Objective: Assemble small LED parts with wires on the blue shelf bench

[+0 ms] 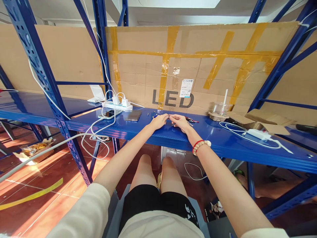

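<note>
My left hand [159, 122] and my right hand [179, 121] meet over the blue metal tabletop [158, 136], their fingertips pinched close together. A tiny dark piece [168, 116] shows between the fingertips, too small to name. Just behind my right hand lies a red and dark pen-like tool [192, 120], partly hidden by the hand. A few small dark bits [155, 115] are on the surface beside my left hand. Left of them rest a dark flat rectangle [133, 115], blurred on top, and a phone [110, 114].
A white power strip [117, 105] with plugs stands at the back left, its cables looping over the front edge. To the right are a clear plastic cup [220, 108] with a straw, torn cardboard [266, 119] and a white adapter [259, 134]. A cardboard wall [141, 76] closes the back.
</note>
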Demonstrator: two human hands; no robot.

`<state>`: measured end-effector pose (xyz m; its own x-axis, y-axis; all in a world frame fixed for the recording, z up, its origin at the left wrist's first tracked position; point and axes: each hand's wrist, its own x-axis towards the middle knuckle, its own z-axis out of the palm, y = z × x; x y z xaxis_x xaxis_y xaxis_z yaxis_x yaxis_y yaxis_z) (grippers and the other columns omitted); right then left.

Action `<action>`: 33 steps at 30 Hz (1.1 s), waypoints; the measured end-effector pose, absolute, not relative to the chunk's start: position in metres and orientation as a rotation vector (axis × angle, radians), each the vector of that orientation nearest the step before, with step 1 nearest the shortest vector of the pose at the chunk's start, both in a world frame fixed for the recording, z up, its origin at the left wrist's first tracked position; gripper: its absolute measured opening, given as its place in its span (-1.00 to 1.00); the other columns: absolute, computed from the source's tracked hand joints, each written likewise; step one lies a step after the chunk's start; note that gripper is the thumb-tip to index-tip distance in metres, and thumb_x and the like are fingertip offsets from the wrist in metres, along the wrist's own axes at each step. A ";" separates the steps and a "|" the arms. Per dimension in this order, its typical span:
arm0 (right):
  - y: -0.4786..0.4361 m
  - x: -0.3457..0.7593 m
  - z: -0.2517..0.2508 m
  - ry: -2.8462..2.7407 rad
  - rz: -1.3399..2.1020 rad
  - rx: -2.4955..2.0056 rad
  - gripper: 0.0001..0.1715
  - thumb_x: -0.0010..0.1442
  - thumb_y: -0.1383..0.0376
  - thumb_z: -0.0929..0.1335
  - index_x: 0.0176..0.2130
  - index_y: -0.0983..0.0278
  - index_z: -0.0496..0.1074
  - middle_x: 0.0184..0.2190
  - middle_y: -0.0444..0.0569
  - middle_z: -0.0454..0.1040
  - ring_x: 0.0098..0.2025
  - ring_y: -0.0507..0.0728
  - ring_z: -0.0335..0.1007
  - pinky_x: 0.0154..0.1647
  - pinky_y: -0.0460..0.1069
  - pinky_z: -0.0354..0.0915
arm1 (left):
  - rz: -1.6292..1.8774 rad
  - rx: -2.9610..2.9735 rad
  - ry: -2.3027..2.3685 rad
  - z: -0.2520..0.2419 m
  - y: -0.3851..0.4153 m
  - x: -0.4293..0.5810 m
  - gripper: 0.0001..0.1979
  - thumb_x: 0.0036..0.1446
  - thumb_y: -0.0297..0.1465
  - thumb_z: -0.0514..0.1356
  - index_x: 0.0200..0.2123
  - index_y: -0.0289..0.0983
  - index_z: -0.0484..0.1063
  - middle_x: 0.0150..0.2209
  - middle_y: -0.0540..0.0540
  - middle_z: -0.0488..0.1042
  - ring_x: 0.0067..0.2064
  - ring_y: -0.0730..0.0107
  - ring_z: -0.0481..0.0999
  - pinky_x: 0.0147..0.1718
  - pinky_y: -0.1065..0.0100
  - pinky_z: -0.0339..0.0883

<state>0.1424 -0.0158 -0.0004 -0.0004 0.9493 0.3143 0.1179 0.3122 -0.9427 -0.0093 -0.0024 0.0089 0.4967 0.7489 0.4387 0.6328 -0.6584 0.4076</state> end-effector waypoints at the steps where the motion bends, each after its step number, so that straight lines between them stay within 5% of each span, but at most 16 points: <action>1: -0.016 0.142 -0.001 -1.417 0.895 -1.054 -0.59 -0.16 0.15 0.46 -0.27 0.29 0.48 -0.39 -0.09 0.47 -0.57 -0.11 0.19 -0.67 -0.23 0.17 | 0.895 2.547 1.179 0.009 -0.002 -0.009 -0.69 0.21 -0.32 -0.20 -0.30 -0.22 0.31 -0.44 -0.01 0.45 -0.31 0.39 0.43 -0.23 0.36 0.24; 19: -0.016 0.141 0.001 -1.391 0.894 -1.047 -0.55 -0.24 0.04 0.46 -0.42 0.31 0.43 -0.48 -0.12 0.42 -0.58 -0.11 0.18 -0.70 -0.22 0.13 | 0.973 2.533 0.975 0.002 0.008 -0.007 -0.73 0.20 -0.30 -0.16 -0.37 -0.27 0.26 -0.54 0.01 0.36 -0.42 0.45 0.39 -0.26 0.39 0.25; 33: -0.020 0.139 0.004 -1.371 0.911 -1.133 -0.62 -0.17 0.09 0.46 -0.39 0.30 0.48 -0.42 -0.10 0.45 -0.58 -0.13 0.19 -0.69 -0.23 0.13 | 0.961 2.549 1.063 0.002 0.006 -0.009 -0.83 0.17 -0.36 -0.08 -0.23 -0.26 0.22 -0.49 -0.03 0.39 -0.37 0.38 0.42 -0.25 0.34 0.28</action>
